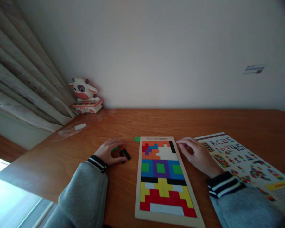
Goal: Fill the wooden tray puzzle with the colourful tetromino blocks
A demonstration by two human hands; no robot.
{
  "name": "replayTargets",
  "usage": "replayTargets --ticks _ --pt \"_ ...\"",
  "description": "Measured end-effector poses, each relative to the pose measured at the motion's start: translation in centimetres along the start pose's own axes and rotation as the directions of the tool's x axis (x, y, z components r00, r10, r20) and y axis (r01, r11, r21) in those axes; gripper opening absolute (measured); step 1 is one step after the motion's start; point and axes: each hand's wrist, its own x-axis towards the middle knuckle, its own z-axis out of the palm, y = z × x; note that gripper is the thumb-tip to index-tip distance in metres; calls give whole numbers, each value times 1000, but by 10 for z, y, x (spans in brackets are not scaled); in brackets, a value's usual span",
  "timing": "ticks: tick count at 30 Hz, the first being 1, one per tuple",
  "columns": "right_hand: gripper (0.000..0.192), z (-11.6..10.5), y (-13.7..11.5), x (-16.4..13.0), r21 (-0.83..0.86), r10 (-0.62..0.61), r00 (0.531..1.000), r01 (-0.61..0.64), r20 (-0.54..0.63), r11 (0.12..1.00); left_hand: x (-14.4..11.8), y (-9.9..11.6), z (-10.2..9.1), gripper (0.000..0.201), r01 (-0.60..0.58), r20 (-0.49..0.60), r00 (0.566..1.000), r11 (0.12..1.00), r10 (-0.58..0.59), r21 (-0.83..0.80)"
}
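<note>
My left hand (109, 152) rests on the desk left of the puzzle, thumb and fingers apart. Its thumb lies by loose black pieces (126, 154), and a green piece (115, 148) shows partly under its fingers. My right hand (198, 155) is at the upper right edge of the wooden puzzle board (156, 138), its thumb and forefinger pinched together; whether anything is between them is hidden. Coloured blocks fill most of the board, with a pale bare patch (165, 153) near its top. One black block (172, 147) stands along the patch's right side.
A loose green square (137, 139) lies at the board's upper left corner. A printed pattern sheet (242, 158) lies under my right forearm. Farther back left are clear plastic wrapping (68, 131) and a cow-shaped toy keyboard (85, 96), beside a curtain (21, 72). A wall closes off the back.
</note>
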Motion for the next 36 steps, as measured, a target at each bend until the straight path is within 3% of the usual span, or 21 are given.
replayTargets --ticks 4,9,15,20,27,31,36 --pt "25 0 -3 0 -44 -21 999 23 33 999 -6 7 8 52 11 11 1000 1000 -11 -14" --pt "37 1 -6 1 -108 -37 997 45 73 993 14 20 19 36 29 -2 1000 999 -30 -43" --pt "38 2 1 0 -97 -14 993 26 119 995 44 34 32 38 -21 -1 1000 995 21 -96" --pt "37 4 6 -1 -114 -11 996 22 93 993 53 34 37 34 -11 -9 1000 997 10 -74" --pt "37 4 8 -2 -65 12 998 -8 61 998 19 0 16 34 82 -148 985 996 -87 -43" --pt "39 6 11 -3 -15 30 999 -30 34 999 -8 -22 8 34 133 -97 986 990 -138 -49" --pt "35 3 6 0 3 15 1000 -15 -2 1000 -18 -24 9 30 178 -108 977 981 -186 -77"
